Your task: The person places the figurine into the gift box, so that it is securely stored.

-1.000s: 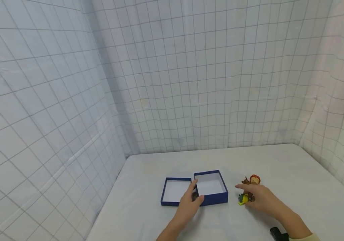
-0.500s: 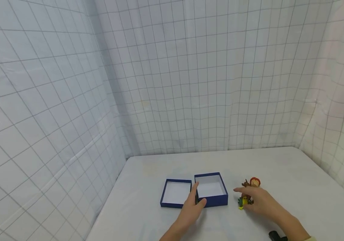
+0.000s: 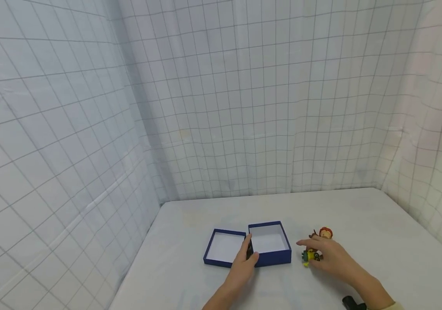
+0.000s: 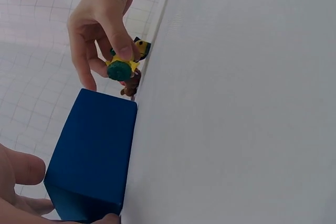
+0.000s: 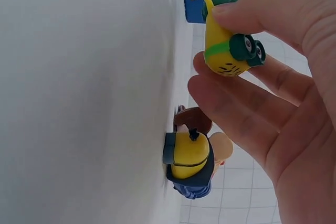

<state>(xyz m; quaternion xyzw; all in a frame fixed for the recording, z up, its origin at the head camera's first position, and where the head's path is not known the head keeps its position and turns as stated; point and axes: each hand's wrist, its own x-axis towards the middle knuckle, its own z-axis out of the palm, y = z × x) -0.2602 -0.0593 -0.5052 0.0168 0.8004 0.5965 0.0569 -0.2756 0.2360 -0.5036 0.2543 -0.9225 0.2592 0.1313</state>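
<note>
My right hand (image 3: 331, 256) (image 5: 294, 77) pinches a yellow figure with green goggles (image 3: 310, 255) (image 5: 223, 40) (image 4: 119, 70) between thumb and fingers, right of the deep blue box (image 3: 273, 258) (image 4: 94, 150). Just beyond and below that hand are other toys: a red-topped figure (image 3: 326, 233), a brown one (image 4: 131, 84) and a yellow one in dark clothing (image 5: 190, 153). At the box's left side rests my left hand (image 3: 241, 267) (image 4: 21, 182), fingers extended along the wall and thumb by the near left corner. White lining shows inside the box.
A shallow blue-rimmed tray or lid (image 3: 217, 263) lies left of the deep box. A black object (image 3: 352, 303) is near the right wrist. Grid-patterned white curtains (image 3: 224, 107) stand behind and beside the white table (image 3: 174, 258).
My right hand has shifted slightly left toward the box, and the yellow figure in it has turned a little. My left hand stays beside the box.
</note>
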